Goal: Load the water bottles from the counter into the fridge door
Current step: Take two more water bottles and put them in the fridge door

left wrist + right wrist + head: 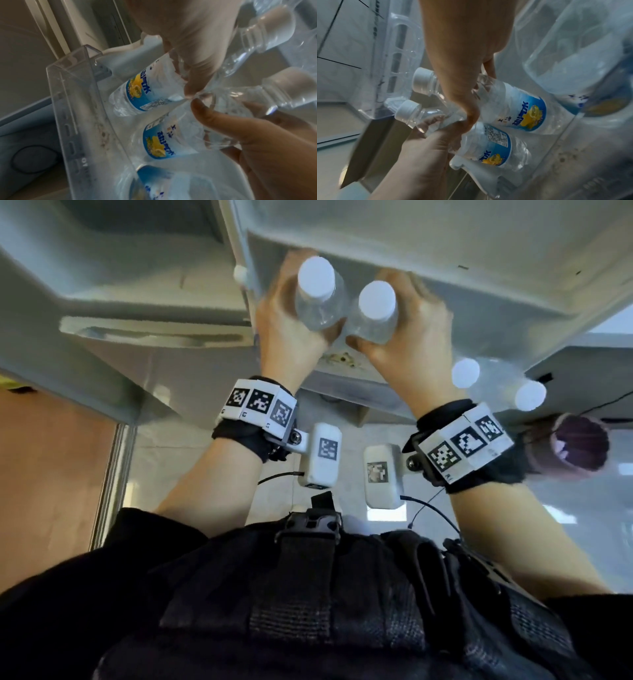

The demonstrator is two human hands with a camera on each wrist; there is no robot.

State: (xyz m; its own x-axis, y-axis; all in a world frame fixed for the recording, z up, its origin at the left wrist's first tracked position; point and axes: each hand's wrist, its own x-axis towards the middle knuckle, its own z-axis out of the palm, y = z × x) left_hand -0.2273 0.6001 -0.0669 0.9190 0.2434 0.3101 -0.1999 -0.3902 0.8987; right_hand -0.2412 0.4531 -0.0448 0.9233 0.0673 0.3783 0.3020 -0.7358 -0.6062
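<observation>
Two clear white-capped water bottles (317, 299) (373, 313) stand side by side in door shelf (72, 108)

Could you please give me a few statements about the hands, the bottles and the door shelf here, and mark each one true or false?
1. The left hand grips a water bottle. True.
2. The right hand is empty. False: it grips a second bottle.
3. Both held bottles have white caps on. True.
4. The held bottles carry red labels. False: the labels are blue with yellow.
5. The clear door shelf is where the two bottles are lowered. True.
</observation>
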